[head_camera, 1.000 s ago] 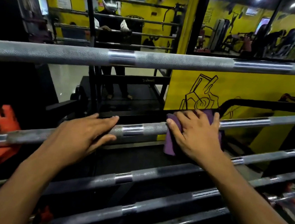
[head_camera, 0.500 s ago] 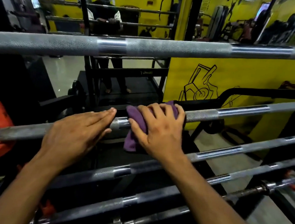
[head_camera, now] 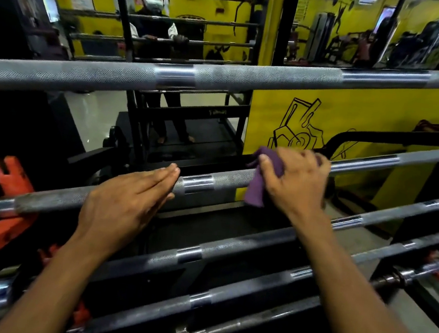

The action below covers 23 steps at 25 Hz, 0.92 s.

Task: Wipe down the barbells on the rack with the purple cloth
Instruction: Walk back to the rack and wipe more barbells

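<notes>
Wiping the second bar down on the rack

The right hand (head_camera: 294, 181) curls over the purple cloth (head_camera: 262, 180) and clamps it around the barbell (head_camera: 227, 179), at about 1 o'clock from centre. The left hand (head_camera: 123, 204), at 9 o'clock from the cloth, lies flat with straight fingers on the same bar. The cloth looks soft, light and easily bunched; the steel bar looks heavy, stiff and rough where knurled, so it is best wrapped from above.

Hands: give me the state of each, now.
Left hand: open, straight fingers resting on the second barbell.
Right hand: closed over the purple cloth, pressing it on that barbell.
</notes>
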{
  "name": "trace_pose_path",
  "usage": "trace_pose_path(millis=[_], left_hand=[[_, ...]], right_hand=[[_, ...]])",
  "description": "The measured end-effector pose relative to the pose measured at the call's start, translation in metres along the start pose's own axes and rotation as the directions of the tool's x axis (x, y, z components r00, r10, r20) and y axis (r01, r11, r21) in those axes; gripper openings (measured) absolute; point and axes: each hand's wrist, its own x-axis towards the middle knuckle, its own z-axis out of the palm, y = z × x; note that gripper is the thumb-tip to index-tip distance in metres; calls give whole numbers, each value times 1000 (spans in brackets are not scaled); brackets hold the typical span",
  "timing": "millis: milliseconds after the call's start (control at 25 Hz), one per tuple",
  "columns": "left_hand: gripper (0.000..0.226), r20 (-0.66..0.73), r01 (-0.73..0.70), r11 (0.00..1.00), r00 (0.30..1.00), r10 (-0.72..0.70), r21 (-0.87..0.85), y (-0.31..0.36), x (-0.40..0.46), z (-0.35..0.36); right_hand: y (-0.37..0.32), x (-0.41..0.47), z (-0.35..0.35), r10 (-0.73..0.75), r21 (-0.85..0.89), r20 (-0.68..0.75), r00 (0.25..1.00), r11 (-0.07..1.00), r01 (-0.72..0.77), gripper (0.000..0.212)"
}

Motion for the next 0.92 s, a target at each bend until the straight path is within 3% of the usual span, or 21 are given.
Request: trace_pose_path(millis=[120,240,320,440,560,760,920], left_hand=[[44,-10,-9,1000,1000,8,-14,0,1,-1],[45,10,-1,998,1000,2,-66,-1,0,-2],[49,34,-23,996,999,26,-92,-4,-8,0],[66,46,-52,993,997,58,-106,-15,-29,-3],[69,46,-17,990,999,23,-140,-16,-39,-8],[52,60,34,987,998,-25,-157,-30,-43,-15],[44,0,152,984,988,-152,-95,-38,-59,-19]], right_hand=[[-63,-31,0,-212,71,24,977,975,210,46],[-49,-28,-3,-335,99,13,942,938,332,47],[-14,-20,-1,-299,78,-32,954,951,300,45],[27,-12,0,-108,75,-50,993,991,111,44],[-12,-17,1,4,68,-17,1000,998,-3,39],[-85,-33,-6,-236,182,2,972,956,232,43],[-114,-30,-9,-375,54,134,917,927,372,42]])
